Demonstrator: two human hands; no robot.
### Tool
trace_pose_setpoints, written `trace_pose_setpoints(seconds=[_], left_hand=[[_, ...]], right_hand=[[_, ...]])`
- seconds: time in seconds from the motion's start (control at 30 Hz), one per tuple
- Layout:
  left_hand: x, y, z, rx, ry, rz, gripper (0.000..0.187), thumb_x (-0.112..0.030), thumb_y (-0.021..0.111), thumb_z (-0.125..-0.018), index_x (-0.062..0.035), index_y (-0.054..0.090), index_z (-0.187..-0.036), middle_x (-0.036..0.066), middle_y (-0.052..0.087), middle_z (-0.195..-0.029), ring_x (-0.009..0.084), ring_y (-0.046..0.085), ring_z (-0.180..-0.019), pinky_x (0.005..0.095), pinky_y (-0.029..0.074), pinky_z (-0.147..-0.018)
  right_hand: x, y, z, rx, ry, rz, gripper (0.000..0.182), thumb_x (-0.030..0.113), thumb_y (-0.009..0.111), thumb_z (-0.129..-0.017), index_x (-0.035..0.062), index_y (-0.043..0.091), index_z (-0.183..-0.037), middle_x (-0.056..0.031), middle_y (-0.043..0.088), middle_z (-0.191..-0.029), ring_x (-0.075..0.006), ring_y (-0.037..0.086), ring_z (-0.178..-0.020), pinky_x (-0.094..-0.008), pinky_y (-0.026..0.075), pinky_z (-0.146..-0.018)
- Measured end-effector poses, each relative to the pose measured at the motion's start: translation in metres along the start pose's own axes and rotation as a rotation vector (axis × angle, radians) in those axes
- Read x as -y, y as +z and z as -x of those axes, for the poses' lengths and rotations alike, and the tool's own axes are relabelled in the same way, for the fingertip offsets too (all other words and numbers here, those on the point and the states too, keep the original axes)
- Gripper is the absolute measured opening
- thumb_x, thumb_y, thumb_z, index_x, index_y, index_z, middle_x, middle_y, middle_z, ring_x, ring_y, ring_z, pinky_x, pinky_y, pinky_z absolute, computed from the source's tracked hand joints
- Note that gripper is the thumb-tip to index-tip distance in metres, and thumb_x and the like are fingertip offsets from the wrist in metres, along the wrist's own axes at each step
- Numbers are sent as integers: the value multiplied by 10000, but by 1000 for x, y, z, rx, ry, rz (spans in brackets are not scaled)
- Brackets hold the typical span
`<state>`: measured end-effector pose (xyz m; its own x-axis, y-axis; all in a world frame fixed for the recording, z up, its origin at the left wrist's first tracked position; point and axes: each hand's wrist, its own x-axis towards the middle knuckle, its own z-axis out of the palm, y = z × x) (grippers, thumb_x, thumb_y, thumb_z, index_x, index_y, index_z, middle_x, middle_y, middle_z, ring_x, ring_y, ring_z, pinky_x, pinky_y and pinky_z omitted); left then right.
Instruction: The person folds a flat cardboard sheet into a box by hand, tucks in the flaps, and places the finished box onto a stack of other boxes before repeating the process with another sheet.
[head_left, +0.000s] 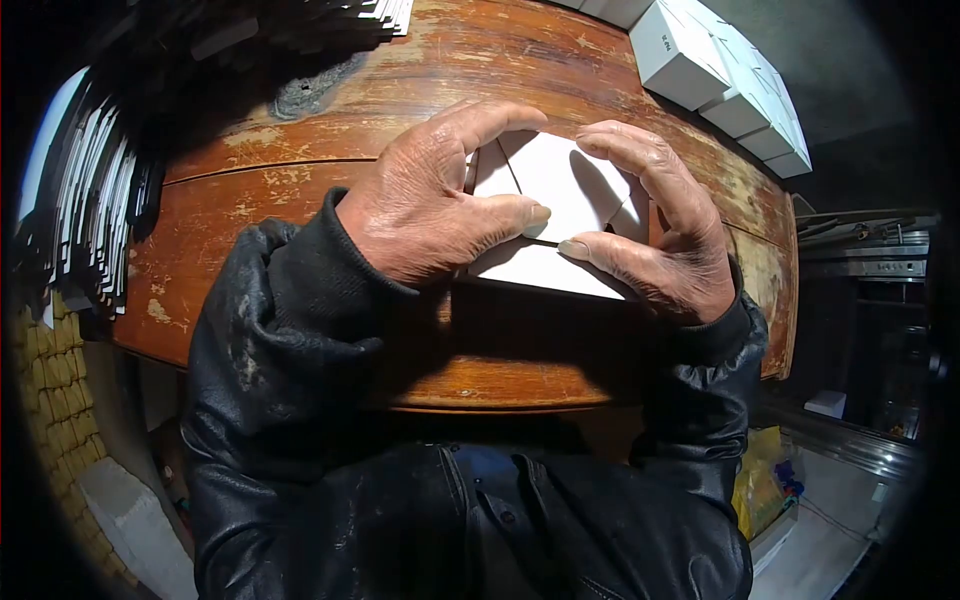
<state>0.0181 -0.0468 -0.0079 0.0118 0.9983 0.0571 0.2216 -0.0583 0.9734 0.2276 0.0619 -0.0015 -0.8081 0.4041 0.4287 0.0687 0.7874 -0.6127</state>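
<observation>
Nearby, black sleeves (300,305): reached in from the near side, one on the left, one on the right.
Brown table (480,385): scratched wood spread under the work, its near edge catching some light.
Right hand (670,215): held the right side of the white box (555,180), thumb on top and pointing left, fingers arched toward the far edge.
Left hand (420,200): held the left side likewise, thumb pointing right, forefinger reaching the far edge.
Hidden fingers: how firmly they pressed could not be told.
White box place: between the two hands, touching both, so neither was nearer.
Long axis: uncertain; the near edge ran roughly left to right.
Dark seam (543,241): crossed the top between the thumb tips, the left tip slightly farther, the right slightly nearer; this seemed the relation that counted.
White-edged pile (95,205): at the left, well apart from the hands.
Row of white boxes (705,60): at the far right.
</observation>
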Motion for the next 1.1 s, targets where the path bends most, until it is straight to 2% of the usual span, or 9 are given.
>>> trace_pose_setpoints(seconds=[0.1,0.3,0.4,0.6,0.7,0.8,0.93,1.03,1.1], left_hand=[[6,5,-1,-24,67,58,597,-154,768,-815,-58,515,-1347,163,621,-1179,263,675,-986,351,590,-835],[15,11,-1,-122,212,-205,543,-172,746,-831,-89,540,-1327,162,627,-1170,271,667,-1007,376,583,-856],[13,10,0,-98,132,-145,518,-184,725,-848,-77,543,-1321,164,625,-1166,272,666,-1008,390,578,-871],[13,14,1,-134,116,-175,400,-191,606,-950,-51,539,-1318,147,638,-1095,239,660,-968,342,568,-839],[18,15,2,-162,140,-32,323,-173,518,-1008,-31,554,-1296,122,641,-1060,194,636,-966,292,545,-839],[19,13,-2,-186,141,8,294,-153,474,-1030,-11,571,-1269,102,636,-1040,156,616,-971,252,523,-849],[21,16,-3,-181,122,-37,313,-186,461,-1038,6,575,-1256,111,636,-1040,149,623,-952,233,522,-829],[21,19,-1,-189,57,20,416,-298,451,-1040,12,522,-1309,127,619,-1084,168,605,-1002,257,504,-877],[16,23,1,-127,16,106,496,-367,446,-1031,16,476,-1344,131,601,-1113,180,583,-1049,278,481,-921]], right_hand=[[2,-1,1,-12,54,67,632,245,866,-676,-4,606,-1195,-164,626,-1126,-286,617,-1068,-371,503,-907],[3,-2,3,-43,170,110,592,250,861,-689,0,613,-1165,-146,626,-1040,-263,627,-975,-371,520,-818],[5,-5,0,-10,140,147,546,239,853,-697,14,619,-1135,-144,624,-989,-270,627,-924,-379,518,-770],[3,-5,-2,-2,52,345,522,262,853,-688,22,621,-1089,-152,620,-934,-300,625,-868,-385,516,-742],[8,-6,-5,38,57,446,520,273,846,-703,23,628,-1103,-152,625,-951,-296,630,-884,-380,521,-759],[5,-5,-7,41,50,290,444,252,803,-777,12,642,-1115,-151,634,-960,-283,638,-895,-366,524,-767],[-6,-3,-1,36,200,-93,328,218,701,-898,-7,652,-1132,-134,650,-978,-228,640,-907,-331,526,-766],[6,-3,1,64,479,-337,307,232,608,-975,-23,645,-1142,-118,652,-995,-191,632,-909,-300,521,-785],[4,0,1,30,391,-371,310,237,582,-990,-28,643,-1139,-117,645,-992,-194,628,-899,-300,518,-786]])
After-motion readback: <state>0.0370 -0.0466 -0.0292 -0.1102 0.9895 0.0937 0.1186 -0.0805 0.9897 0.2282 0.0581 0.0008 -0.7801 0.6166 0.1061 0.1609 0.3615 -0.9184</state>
